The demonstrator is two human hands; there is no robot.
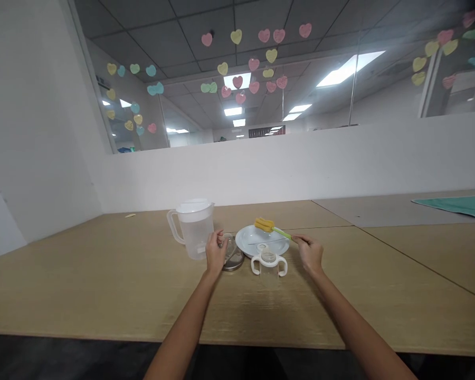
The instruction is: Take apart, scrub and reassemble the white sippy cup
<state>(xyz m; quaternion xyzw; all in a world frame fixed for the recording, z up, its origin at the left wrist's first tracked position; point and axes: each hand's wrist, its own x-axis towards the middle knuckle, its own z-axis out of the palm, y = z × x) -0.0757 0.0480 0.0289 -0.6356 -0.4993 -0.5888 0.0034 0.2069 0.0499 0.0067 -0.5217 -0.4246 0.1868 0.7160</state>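
Note:
My right hand (312,253) is closed around the thin green handle of a bottle brush (264,225). Its yellow sponge head hangs over the back of a white bowl (242,244). My left hand (216,252), fingers curled, is at a clear, rounded plastic piece (228,244) above a round metal dish (233,265); the exact kind of that piece is unclear. Between my hands, in front of the bowl, stands a clear baby bottle (269,272) with a white two-handled collar. A small white part (262,247) shows just behind it.
A translucent lidded pitcher (197,229) stands just left of my left hand. Far right on the table (103,285) lies a green cloth (459,205). A small pale scrap (130,215) is at the back left. A white wall (253,174) borders the table's rear.

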